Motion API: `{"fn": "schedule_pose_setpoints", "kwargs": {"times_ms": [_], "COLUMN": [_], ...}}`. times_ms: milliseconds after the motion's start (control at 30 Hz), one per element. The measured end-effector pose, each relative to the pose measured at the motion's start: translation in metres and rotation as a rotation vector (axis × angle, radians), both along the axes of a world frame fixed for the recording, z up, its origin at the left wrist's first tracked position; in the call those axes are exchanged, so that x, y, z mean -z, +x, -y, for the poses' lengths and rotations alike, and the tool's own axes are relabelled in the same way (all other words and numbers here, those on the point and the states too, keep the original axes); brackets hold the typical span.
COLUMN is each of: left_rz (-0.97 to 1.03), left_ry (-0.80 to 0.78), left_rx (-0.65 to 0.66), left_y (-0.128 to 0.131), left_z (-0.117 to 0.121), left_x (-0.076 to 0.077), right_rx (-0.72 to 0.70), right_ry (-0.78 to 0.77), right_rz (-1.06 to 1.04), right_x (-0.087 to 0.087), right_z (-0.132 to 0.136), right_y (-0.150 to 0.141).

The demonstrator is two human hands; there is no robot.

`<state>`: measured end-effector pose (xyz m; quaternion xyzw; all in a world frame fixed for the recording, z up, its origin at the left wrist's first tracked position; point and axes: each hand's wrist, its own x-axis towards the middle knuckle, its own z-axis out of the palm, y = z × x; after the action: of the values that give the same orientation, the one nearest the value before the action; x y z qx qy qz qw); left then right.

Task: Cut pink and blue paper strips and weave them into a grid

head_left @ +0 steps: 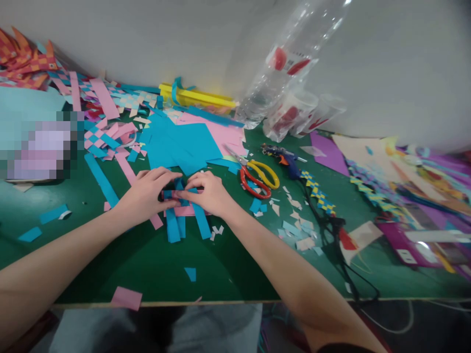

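Observation:
Between my two hands, just above the green table, is a small weave of blue and pink paper strips [200,220], with blue ends hanging toward me. My left hand [149,191] pinches its left side, fingers curled over the top edge. At the right side, my right hand [208,192] grips the weave with thumb and fingers close together. Part of the weave is hidden behind the fingers. A long pink strip [125,169] and a blue strip [101,179] lie left of my left hand. Blue paper sheets [184,142] are spread beyond both hands.
Scissors [263,176] with red and yellow handles lie right of my hands, near a glue gun [290,164] with a black cord. A clear plastic bottle [294,54] and plastic cups [290,115] stand at the wall. Paper scraps [303,235] litter the green table [147,269].

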<state>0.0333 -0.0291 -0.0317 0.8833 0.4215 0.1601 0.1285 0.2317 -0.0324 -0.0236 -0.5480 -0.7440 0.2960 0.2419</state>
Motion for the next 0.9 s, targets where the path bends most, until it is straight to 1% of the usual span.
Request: {"fn": "schedule_pose_setpoints", "kwargs": {"times_ms": [167, 600, 900], "left_rz": [-0.003, -0.007, -0.003], "left_ry": [0.010, 0.028, 0.055], "left_rx": [0.009, 0.012, 0.012], "left_y": [-0.0003, -0.0003, 0.0007], "left_z": [-0.0002, -0.0013, 0.0042], "left_x": [0.0010, 0.0029, 0.0004], "right_rx": [0.009, 0.011, 0.009], "right_ry": [0.018, 0.048, 0.048], "right_rz": [0.036, 0.018, 0.040], "right_x": [0.0021, 0.0055, 0.0066], "right_z": [-0.0007, -0.0020, -0.0025], "right_y": [-0.0008, -0.0015, -0.0017]}}
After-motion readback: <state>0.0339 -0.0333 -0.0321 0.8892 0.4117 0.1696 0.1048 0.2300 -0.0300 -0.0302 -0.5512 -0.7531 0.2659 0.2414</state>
